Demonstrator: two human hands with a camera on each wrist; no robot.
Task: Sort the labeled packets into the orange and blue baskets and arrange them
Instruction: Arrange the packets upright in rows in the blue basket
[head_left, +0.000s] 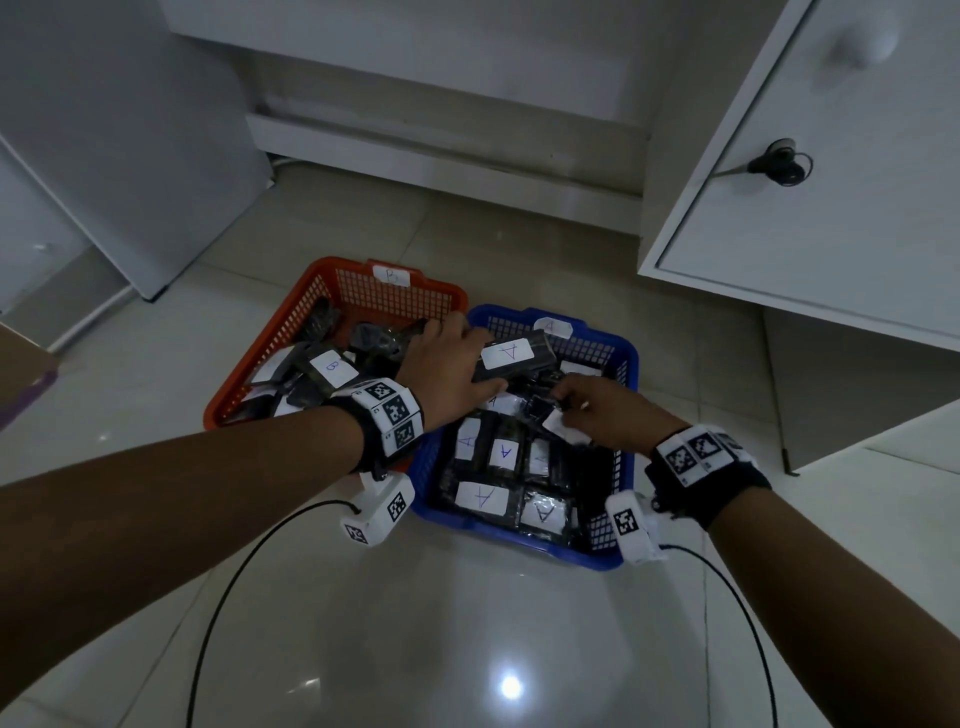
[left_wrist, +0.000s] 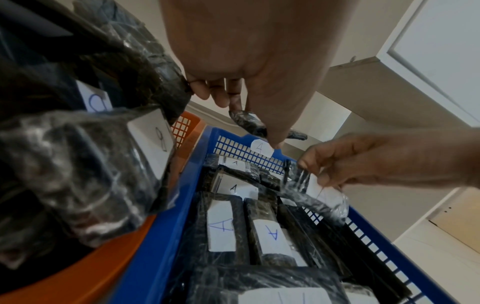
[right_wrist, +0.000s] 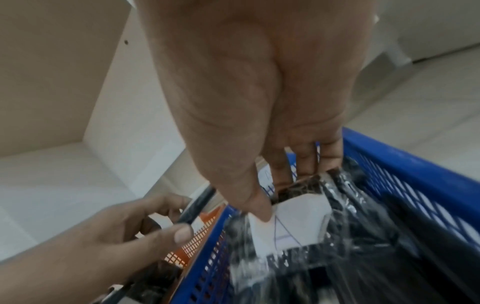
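The orange basket (head_left: 291, 332), tagged B, and the blue basket (head_left: 631, 364), tagged A, sit side by side on the floor. My left hand (head_left: 470, 358) grips a black packet with a white A label (head_left: 511, 353) above the far end of the blue basket; the same packet (left_wrist: 248, 121) shows under my fingers in the left wrist view. My right hand (head_left: 563, 410) pinches another plastic-wrapped A packet (right_wrist: 293, 222) by its end, tilted over the middle of the blue basket. Several A packets (head_left: 483, 496) lie in rows in the blue basket (left_wrist: 182, 205).
Several B packets (head_left: 332, 366) are heaped loosely in the orange basket. A white cabinet door (head_left: 810, 208) hangs open at the right, and white furniture stands behind and to the left. Wrist cables (head_left: 223, 597) trail over the glossy tiles near me.
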